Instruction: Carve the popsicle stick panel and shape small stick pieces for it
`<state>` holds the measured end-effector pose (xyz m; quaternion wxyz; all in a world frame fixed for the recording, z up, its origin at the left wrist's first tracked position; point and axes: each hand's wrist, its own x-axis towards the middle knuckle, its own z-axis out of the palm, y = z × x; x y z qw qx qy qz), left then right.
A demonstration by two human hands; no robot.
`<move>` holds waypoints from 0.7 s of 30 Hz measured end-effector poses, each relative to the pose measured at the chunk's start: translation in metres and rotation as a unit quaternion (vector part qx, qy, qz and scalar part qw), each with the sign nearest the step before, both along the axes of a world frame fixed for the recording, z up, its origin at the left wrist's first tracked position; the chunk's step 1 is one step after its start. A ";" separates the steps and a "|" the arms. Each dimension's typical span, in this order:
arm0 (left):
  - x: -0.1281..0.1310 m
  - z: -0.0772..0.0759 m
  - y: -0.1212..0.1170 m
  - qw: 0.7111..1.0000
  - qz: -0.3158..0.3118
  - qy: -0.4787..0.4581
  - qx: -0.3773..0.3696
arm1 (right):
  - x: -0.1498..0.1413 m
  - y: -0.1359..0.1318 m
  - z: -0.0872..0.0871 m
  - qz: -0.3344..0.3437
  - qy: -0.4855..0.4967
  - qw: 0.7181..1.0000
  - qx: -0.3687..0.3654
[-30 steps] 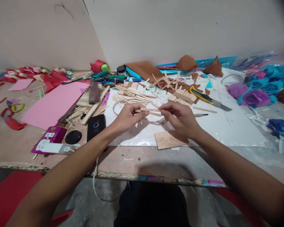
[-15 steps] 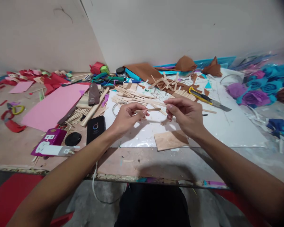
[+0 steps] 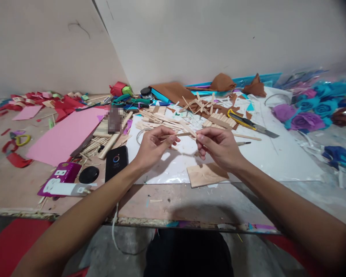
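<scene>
Head cam: left hand [image 3: 154, 148] has its fingers pinched on a flat wooden stick [image 3: 184, 134], right hand [image 3: 220, 148] pinches a paler stick [image 3: 188, 129], ends super close, both above the white sheet [image 3: 256, 163].

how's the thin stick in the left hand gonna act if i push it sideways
The thin stick likely feels stiff, since it juts straight from the left hand without drooping. Its slim profile suggests it might snap under a hard push. It is probably light, being such a narrow piece.
</scene>
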<state>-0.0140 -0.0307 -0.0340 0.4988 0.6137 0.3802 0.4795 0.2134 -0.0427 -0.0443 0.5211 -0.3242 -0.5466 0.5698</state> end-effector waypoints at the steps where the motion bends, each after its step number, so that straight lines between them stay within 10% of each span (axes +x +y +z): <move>1: 0.001 0.000 0.000 1.000 0.000 -0.001 -0.002 | 0.000 0.000 0.000 0.009 -0.002 1.000 -0.005; 14: 0.014 -0.016 -0.010 0.983 -0.047 -0.128 -0.125 | -0.005 -0.004 0.004 0.089 0.007 0.991 -0.097; 21: 0.015 -0.014 -0.013 0.994 -0.051 -0.057 -0.075 | -0.002 -0.004 0.005 0.065 -0.021 0.994 -0.085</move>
